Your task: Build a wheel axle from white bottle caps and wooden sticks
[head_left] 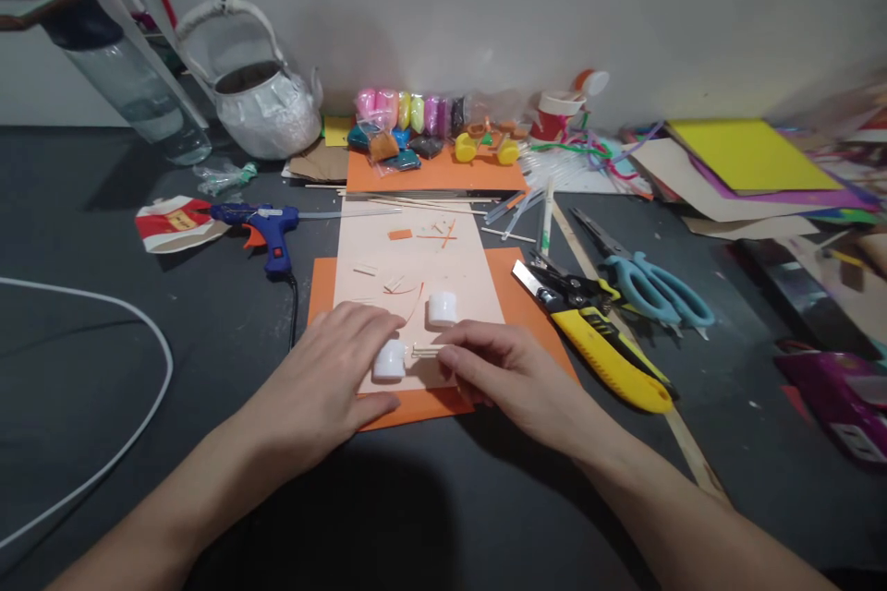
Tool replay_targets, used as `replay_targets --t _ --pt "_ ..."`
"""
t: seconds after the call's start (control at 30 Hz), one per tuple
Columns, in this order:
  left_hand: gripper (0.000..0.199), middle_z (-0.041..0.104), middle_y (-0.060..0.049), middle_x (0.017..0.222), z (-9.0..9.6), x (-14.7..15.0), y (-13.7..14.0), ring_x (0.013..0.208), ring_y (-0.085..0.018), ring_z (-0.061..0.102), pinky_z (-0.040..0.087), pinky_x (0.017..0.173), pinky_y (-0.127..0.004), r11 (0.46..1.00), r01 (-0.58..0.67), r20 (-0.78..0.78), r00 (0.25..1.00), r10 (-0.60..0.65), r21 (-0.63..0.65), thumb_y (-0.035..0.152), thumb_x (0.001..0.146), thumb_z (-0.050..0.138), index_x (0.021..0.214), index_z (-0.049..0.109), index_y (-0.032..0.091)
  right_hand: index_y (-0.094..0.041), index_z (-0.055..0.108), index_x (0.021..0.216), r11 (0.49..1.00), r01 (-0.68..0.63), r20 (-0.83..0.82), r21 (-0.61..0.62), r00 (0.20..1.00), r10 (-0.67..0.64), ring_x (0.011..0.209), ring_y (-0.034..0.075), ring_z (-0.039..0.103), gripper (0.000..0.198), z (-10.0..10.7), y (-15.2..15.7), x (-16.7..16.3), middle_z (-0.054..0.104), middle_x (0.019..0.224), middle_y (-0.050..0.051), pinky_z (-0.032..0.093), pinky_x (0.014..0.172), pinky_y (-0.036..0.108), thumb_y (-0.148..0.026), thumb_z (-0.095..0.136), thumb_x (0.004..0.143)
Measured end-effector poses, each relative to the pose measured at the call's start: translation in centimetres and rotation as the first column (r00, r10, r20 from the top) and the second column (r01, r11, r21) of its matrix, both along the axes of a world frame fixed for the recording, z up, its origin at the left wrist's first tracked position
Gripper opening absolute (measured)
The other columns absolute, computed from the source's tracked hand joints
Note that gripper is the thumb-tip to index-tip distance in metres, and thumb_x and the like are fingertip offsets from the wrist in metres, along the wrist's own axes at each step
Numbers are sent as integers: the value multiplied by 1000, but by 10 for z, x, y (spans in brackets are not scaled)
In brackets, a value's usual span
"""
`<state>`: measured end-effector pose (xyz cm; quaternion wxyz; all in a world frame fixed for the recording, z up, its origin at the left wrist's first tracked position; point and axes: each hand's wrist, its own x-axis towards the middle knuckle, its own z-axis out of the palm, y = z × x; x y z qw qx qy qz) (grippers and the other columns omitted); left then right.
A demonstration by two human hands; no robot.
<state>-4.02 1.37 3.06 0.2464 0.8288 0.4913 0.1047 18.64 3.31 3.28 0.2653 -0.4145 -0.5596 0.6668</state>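
Observation:
My left hand rests over the pale paper, its fingers stretched out and the thumb apart. A small white cap-like piece stands between that thumb and the fingers; whether the hand presses on it I cannot tell. Between thumb and fingertips, my right hand pinches short thin wooden sticks, whose left ends point at this white piece. Just beyond the right fingers is a second white piece. Short stick offcuts and thin orange strips are scattered on the paper, which overlaps an orange sheet.
A blue glue gun lies left with its cord. To the right are a yellow utility knife, pliers and blue-handled scissors. A silver kettle, a water bottle and clay packets stand behind.

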Motion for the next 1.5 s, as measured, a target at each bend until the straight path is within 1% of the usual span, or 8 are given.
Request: replay_targets --t 0.07,0.13,0.2,0.33,0.47,0.87,1.07,1.5 --pt "31 65 -8 117 -3 3 0 110 -27 56 43 94 -43 1000 -23 -3 1000 23 -9 20 90 64 120 56 17 -15 72 94 987 38 40 156 998 -44 58 8 52 16 -3 -2 1 62 75 0 40 52 20 -27 61 93" --pt "20 66 -7 106 -4 5 1 102 -26 57 45 87 -40 999 -40 8 999 41 -9 18 93 59 113 58 17 -16 74 100 945 54 80 322 993 -84 62 10 57 17 -5 -4 1 64 81 2 43 55 21 -23 60 93" --pt "17 65 -5 100 -4 6 0 96 -24 58 46 82 -38 998 -57 51 997 58 -18 17 92 58 110 58 18 -17 75 99 920 66 81 386 991 -105 64 10 59 16 -5 -5 1 65 83 2 44 55 22 -20 60 93" --pt "24 64 -2 106 1 6 -3 91 -18 61 47 78 -30 992 -129 223 966 127 -2 14 89 59 111 54 21 -17 74 97 924 135 -8 358 990 -141 62 10 58 14 -1 -7 0 66 87 4 45 54 22 -18 61 91" --pt "28 64 2 104 5 10 -8 84 -13 60 45 70 -24 981 -191 313 933 175 20 12 86 63 110 55 25 -18 71 96 915 211 -43 345 977 -209 62 10 56 10 1 -10 -2 63 79 1 44 53 21 -17 63 90" --pt "25 67 3 104 6 17 -10 85 -13 62 46 69 -25 966 -255 337 906 256 -48 17 85 66 107 58 26 -17 67 92 923 235 -37 304 971 -235 60 10 55 5 -1 -13 -5 61 78 0 45 52 22 -19 66 87" --pt "25 68 -1 107 5 16 -11 78 -14 60 45 66 -27 969 -238 326 913 244 -61 18 85 64 109 59 24 -17 66 91 942 220 -21 253 975 -222 60 11 57 8 0 -13 -6 63 80 2 47 53 23 -23 67 86" --pt "25 68 -1 105 3 19 -9 82 -14 61 46 65 -24 962 -250 397 876 274 -113 18 84 66 108 61 24 -17 64 90 957 184 -2 225 982 -188 59 11 55 8 0 -14 -5 58 73 -1 44 53 23 -25 64 87"
